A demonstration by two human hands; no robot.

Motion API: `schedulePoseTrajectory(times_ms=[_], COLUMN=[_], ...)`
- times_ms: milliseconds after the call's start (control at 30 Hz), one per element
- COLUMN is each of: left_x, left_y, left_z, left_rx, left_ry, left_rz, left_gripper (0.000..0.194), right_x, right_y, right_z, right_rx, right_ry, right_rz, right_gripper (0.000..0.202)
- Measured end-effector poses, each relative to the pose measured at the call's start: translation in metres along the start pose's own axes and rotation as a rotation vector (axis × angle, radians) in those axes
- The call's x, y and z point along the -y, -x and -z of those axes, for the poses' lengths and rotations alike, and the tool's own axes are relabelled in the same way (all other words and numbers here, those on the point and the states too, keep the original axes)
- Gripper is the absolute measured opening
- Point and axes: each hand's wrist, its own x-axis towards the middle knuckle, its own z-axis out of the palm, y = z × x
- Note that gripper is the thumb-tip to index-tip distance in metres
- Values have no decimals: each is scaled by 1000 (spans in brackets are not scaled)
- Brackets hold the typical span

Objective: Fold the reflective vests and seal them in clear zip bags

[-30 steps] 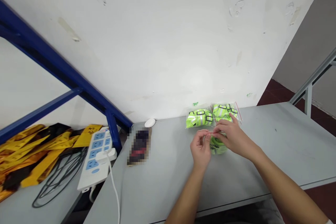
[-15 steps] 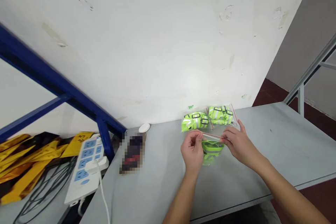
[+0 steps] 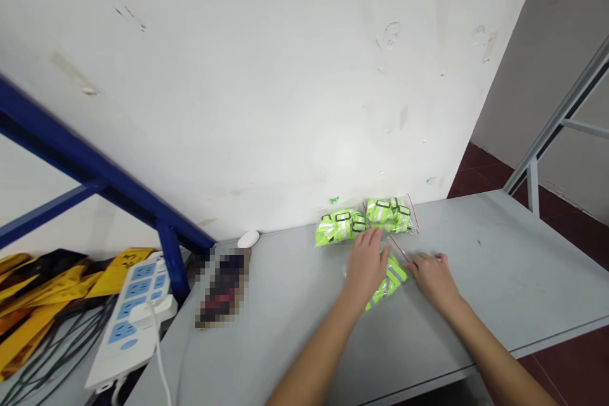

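A clear zip bag [image 3: 394, 275] with a folded lime-green reflective strap garment inside lies on the grey table [image 3: 285, 323], its red seal edge turned to the right. My left hand [image 3: 364, 268] rests across the bag's left part, fingers stretched forward and partly covering it. At the seal edge, my right hand [image 3: 432, 278] has its fingertips closed on the bag's right corner. Two similar filled bags stand side by side just beyond, a left bag [image 3: 340, 226] and a right bag [image 3: 389, 213], both against the wall.
A white power strip [image 3: 124, 323] with a plugged-in white cable sits at the left, near yellow and black fabric [image 3: 71, 288]. Blurred out, a dark item [image 3: 223, 288] lies by a small white oval object [image 3: 248, 239]. A blue metal frame [image 3: 95, 158] slants along the left.
The bag, held up by its seal between both hands before, now lies turned on the table. My left hand has let go of the seal and moved over the bag. The view has shifted slightly.
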Motion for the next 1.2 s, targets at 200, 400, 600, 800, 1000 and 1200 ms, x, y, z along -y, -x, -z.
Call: schedulePoseTrajectory(times_ms=[200,400,600,800,1000,1200], left_x=[2,8,12,12,12,14], left_y=[47,40,38,34,18,-47], left_z=[-19,-14,-6,-3,38,74], left_rx=[318,447,467,423,354,49], left_ry=[-365,-345,-294,-258,-198,-381], left_rz=[-53,-53,-62,-28,3,-98], left_gripper=[82,84,76,72,68,67], right_x=[6,40,17,7,2,-11], right_y=[-49,-131,-143,-143,-134,-118], right_z=[22,-1,-33,-31,-12,2], right_rx=[-200,-173,-99,-30,-32,-231], right_ry=[22,53,88,59,58,-9], right_rz=[95,398,539,545,591,413], right_gripper=[32,49,51,50,59,50])
